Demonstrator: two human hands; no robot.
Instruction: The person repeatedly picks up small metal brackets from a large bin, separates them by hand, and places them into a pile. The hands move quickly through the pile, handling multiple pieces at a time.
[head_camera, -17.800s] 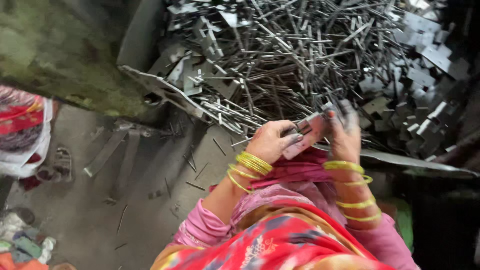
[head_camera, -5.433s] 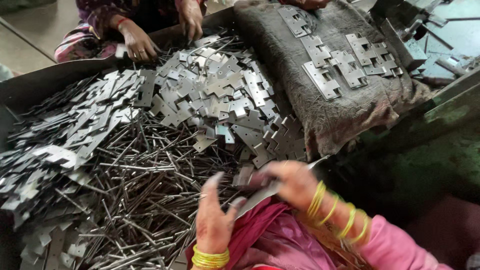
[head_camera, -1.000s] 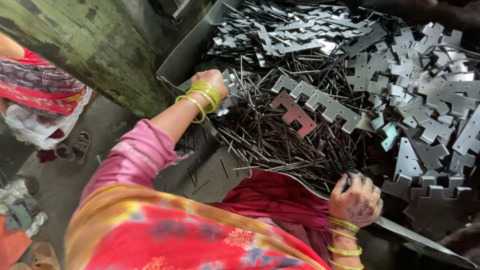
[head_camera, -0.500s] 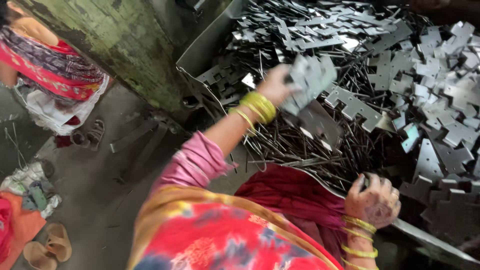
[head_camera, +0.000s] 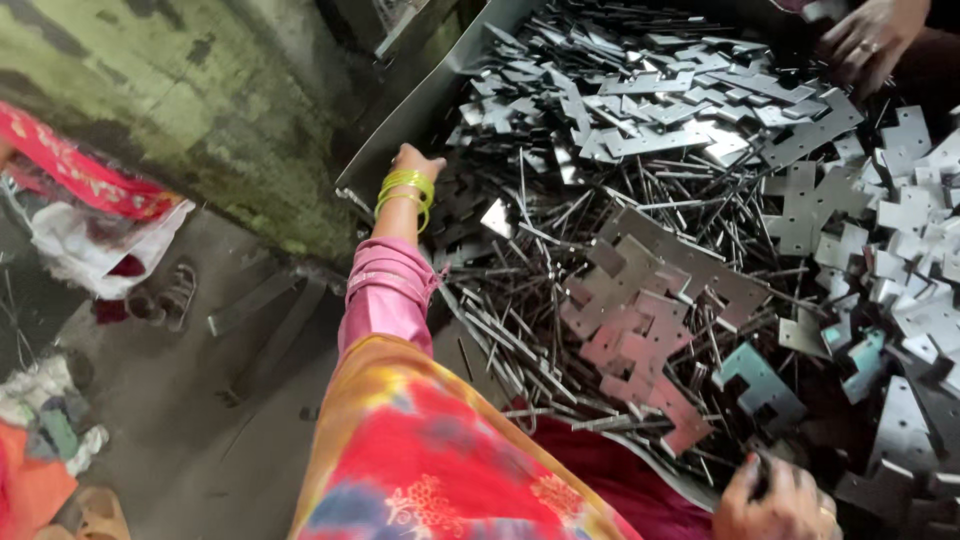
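A large metal tray (head_camera: 400, 130) holds a heap of thin steel rods (head_camera: 520, 300) and flat notched steel plates (head_camera: 640, 300). My left hand (head_camera: 415, 160), with yellow-green bangles at the wrist, reaches into the tray's far left corner next to its wall. It touches plates there, and its fingers are hidden from me. At the bottom right, my right hand (head_camera: 775, 495) rests with curled fingers at the tray's near rim, beside dark plates.
Another person's hand (head_camera: 868, 40) works in the plates at the top right. A stained green wall (head_camera: 170, 110) stands to the left. Cloth bundles (head_camera: 90, 230) and sandals (head_camera: 165, 295) lie on the grey floor below it.
Half a second ago my left hand held a bunch of plates above the pile. Now it is lower, at the tray's left corner. My right hand stays at the near rim.
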